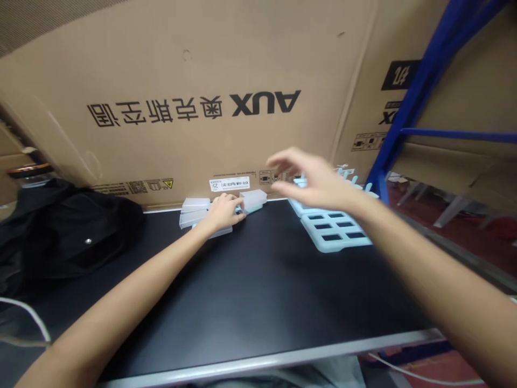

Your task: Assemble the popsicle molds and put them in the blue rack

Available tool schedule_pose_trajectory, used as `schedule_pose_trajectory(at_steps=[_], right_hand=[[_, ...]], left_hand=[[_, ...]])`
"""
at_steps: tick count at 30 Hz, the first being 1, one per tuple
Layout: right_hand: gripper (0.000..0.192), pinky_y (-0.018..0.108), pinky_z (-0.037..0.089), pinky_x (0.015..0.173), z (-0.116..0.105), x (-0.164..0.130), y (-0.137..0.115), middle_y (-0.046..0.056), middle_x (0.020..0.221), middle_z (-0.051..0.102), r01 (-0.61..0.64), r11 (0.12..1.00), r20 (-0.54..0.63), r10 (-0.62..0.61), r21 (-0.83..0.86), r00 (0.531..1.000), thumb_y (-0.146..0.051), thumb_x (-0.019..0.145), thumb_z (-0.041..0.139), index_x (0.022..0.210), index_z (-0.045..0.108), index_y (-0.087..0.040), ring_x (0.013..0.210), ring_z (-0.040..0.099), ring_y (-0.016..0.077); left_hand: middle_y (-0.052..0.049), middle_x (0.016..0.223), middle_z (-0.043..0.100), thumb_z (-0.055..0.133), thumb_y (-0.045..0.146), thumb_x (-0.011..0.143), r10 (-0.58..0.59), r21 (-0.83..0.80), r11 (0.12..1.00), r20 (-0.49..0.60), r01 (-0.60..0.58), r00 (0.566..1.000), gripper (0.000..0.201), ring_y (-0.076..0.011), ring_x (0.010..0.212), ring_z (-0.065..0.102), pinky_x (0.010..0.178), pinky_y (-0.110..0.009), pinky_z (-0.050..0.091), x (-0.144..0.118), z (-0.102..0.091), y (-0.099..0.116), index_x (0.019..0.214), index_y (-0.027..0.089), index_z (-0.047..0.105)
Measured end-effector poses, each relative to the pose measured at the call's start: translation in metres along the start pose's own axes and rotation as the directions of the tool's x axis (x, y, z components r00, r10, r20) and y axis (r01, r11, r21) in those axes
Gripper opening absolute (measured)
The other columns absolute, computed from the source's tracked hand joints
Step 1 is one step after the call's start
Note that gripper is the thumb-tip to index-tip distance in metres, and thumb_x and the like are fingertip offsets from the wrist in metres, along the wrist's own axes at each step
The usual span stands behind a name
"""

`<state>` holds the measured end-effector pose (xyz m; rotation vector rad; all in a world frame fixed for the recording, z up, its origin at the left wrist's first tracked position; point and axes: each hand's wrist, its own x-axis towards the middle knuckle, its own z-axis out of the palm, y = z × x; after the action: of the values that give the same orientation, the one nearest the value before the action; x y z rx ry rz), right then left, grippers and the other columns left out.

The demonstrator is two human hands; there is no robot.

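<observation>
My left hand (225,211) rests at the back of the black table, its fingers curled over a clear ice-pop mold cup that is partly hidden beneath them. Around it lie several more translucent mold cups (195,205), one of them (252,199) just right of the fingers with light blue at its underside. My right hand (309,180), somewhat blurred, hovers with thumb and fingers apart and nothing between them. Below and beyond it is a light-blue ice-pop mold frame (329,250) with rectangular slots. Light-blue stick handles (354,179) show behind the right wrist.
A large cardboard box (186,145) stands along the table's back edge. A black cloth bag (68,237) lies at left, with a jar-like container (30,175) behind it. A blue metal post (416,108) rises at right. The table's metal front edge (274,358) runs nearest me.
</observation>
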<state>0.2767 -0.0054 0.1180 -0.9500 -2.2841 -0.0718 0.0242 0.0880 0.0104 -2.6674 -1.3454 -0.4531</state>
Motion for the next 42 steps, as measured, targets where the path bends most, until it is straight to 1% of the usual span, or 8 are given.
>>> schedule_pose_trajectory(at_steps=[4,7,10,17,25,32,38,42], right_hand=[[0.076,0.045,0.038,0.109,0.059,0.013,0.048,0.019,0.146,0.045,-0.018,0.987,0.383,0.078,-0.158,0.920,-0.032,0.077,0.068,0.144,0.040,-0.010,0.133,0.043,0.0315],[0.092,0.044,0.036,0.110,0.094,0.025,0.079,0.020,0.152,0.036,-0.073,0.977,0.462,0.159,-0.199,0.873,-0.028,0.070,0.070,0.150,0.028,-0.009,0.138,0.036,0.0333],[0.086,0.042,0.043,0.101,0.106,0.035,0.085,0.017,0.143,0.048,-0.074,0.980,0.529,0.164,-0.186,0.832,-0.030,0.067,0.072,0.144,0.038,-0.013,0.128,0.047,0.0325],[0.058,0.033,0.049,0.074,0.100,0.052,0.070,0.011,0.109,0.066,-0.082,0.971,0.679,0.216,-0.224,0.702,-0.041,0.065,0.074,0.113,0.058,-0.014,0.095,0.063,0.0255],[0.049,0.039,0.048,0.076,0.074,0.101,0.047,0.006,0.091,0.068,-0.088,0.905,0.709,0.384,-0.417,0.591,-0.031,0.050,0.084,0.094,0.070,-0.017,0.088,0.063,0.0273],[0.033,0.054,0.043,0.089,0.055,0.131,0.032,0.004,0.063,0.059,-0.200,0.801,0.518,0.531,-0.564,0.670,-0.047,0.072,0.072,0.065,0.069,-0.014,0.090,0.065,0.0314],[0.038,0.050,0.049,0.082,0.050,0.119,0.055,0.008,0.076,0.066,-0.140,0.742,0.597,0.623,-0.656,0.507,-0.049,0.061,0.080,0.073,0.071,-0.014,0.089,0.066,0.0325],[0.052,0.043,0.053,0.071,0.060,0.093,0.064,0.011,0.087,0.070,-0.139,0.778,0.628,0.586,-0.613,0.512,-0.049,0.052,0.083,0.089,0.072,-0.015,0.078,0.068,0.0292]], left_hand=[[-0.008,0.099,0.067,0.064,0.055,0.081,0.032,-0.026,0.999,0.007,-0.031,0.999,0.034,-0.0327,0.103,0.058,0.089,-0.044,0.045,0.003,0.001,0.003,0.097,0.024,0.065],[-0.006,0.091,0.068,0.064,0.052,0.082,0.041,-0.071,0.997,0.011,-0.040,0.999,0.030,-0.0317,0.099,0.061,0.085,-0.042,0.045,0.006,0.005,0.003,0.094,0.024,0.062],[-0.003,0.088,0.068,0.067,0.048,0.080,0.043,-0.142,0.989,0.018,-0.040,0.999,0.029,-0.0283,0.093,0.063,0.081,-0.038,0.046,0.007,0.008,-0.001,0.094,0.024,0.058],[-0.003,0.098,0.069,0.074,0.051,0.073,0.062,-0.311,0.949,0.034,-0.048,0.998,0.044,-0.0224,0.086,0.065,0.074,-0.032,0.048,0.008,0.010,-0.010,0.095,0.023,0.049],[-0.008,0.102,0.066,0.072,0.062,0.070,-0.003,-0.232,0.973,0.032,0.010,0.999,0.057,-0.0281,0.097,0.061,0.081,-0.038,0.047,0.007,0.004,-0.018,0.105,0.022,0.052],[-0.007,0.102,0.069,0.068,0.053,0.077,0.056,-0.161,0.986,0.083,-0.042,0.995,0.038,-0.0300,0.103,0.061,0.091,-0.043,0.044,0.007,0.005,-0.019,0.098,0.022,0.067],[-0.005,0.102,0.070,0.061,0.043,0.085,0.126,-0.144,0.983,0.078,-0.114,0.989,0.023,-0.0287,0.108,0.059,0.098,-0.045,0.040,0.006,0.009,-0.011,0.092,0.023,0.070],[-0.004,0.100,0.070,0.059,0.042,0.087,0.187,-0.135,0.975,0.076,-0.176,0.979,0.022,-0.0282,0.106,0.059,0.098,-0.045,0.039,0.003,0.004,0.000,0.083,0.022,0.068]])
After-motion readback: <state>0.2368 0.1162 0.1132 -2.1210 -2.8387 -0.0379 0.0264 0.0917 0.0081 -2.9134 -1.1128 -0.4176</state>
